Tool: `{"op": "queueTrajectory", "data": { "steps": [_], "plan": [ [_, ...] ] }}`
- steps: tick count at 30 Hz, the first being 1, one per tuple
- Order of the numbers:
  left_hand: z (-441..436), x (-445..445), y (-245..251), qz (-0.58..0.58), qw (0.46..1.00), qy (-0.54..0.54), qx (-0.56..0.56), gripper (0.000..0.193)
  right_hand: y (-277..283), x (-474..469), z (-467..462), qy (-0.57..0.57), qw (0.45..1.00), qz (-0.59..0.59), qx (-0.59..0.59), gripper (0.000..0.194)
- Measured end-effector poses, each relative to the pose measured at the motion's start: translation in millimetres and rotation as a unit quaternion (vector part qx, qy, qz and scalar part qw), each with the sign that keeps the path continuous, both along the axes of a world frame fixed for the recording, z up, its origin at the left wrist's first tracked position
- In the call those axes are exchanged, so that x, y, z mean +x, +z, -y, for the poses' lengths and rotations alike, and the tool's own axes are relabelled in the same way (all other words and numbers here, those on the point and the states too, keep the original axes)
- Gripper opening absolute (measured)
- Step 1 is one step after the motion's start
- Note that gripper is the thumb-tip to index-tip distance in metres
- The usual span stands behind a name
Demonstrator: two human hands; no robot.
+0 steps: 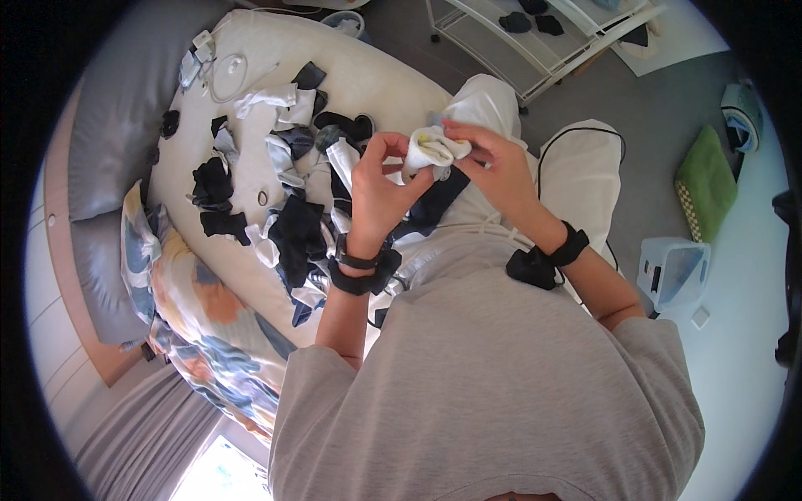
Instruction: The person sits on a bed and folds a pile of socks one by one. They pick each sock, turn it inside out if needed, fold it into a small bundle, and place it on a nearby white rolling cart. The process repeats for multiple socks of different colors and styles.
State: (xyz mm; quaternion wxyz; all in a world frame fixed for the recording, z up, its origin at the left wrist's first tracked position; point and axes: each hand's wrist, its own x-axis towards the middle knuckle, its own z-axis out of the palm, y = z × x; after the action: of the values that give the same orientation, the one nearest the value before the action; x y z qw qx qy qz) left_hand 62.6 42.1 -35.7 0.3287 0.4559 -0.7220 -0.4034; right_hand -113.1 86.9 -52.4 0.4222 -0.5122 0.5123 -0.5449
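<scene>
Above my lap I hold a bunched white sock with yellow and grey marks. My left hand grips its left side between thumb and fingers. At the right end, the fingers of my right hand pinch the fabric. Parts of the sock are hidden behind the fingers. Left of my hands, loose black, white and grey socks lie heaped on the bed; a black sock and a white sock are among them. Dark fabric rests on my lap below the held sock.
A white charging cable lies at the bed's far left corner. The patterned quilt is bunched on the left. A white wire trolley with dark socks stands ahead. On the right are a green cushion and a clear plastic bin.
</scene>
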Motion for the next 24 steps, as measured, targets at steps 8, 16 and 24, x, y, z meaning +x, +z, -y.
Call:
{"op": "queueTrajectory", "data": {
  "steps": [8,16,24],
  "plan": [
    [0,-3,-5,-0.135,0.98,0.019,0.143,0.033,10,-9,-2,0.041,0.986,-0.131,-0.095,0.035],
    [-15,-2,-21,-0.202,0.953,-0.121,0.191,0.03,-19,-30,-7,0.121,0.979,0.071,0.146,0.038],
    [-27,-5,-33,-0.347,0.688,-0.205,0.603,0.05,-21,-58,-30,0.166,0.94,0.137,0.264,0.038]
  ]
}}
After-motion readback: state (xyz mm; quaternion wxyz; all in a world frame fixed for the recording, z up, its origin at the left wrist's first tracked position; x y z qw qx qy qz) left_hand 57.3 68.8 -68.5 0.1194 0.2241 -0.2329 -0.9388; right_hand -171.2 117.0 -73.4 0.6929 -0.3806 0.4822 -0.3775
